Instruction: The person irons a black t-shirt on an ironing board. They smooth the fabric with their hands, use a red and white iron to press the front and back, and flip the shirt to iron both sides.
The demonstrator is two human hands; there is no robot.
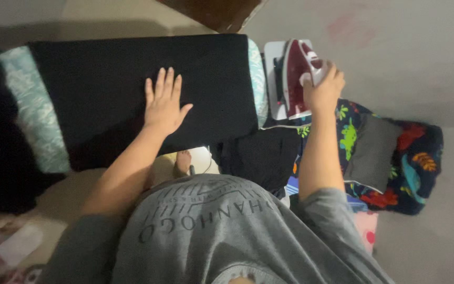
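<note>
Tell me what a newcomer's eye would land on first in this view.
First the black cloth spread flat over the ironing board, with the left hand pressed open on it near the middle. Next the dark red and white iron standing on its rest at the board's right end, the right hand gripping its handle. Below that, on the floor at right, lies a bright dinosaur-print blanket.

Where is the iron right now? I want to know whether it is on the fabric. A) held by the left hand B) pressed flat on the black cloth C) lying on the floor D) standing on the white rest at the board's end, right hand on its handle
D: the dark red iron stands on the white rest with the right hand gripping its handle, while the left hand lies flat on the black cloth.
</note>
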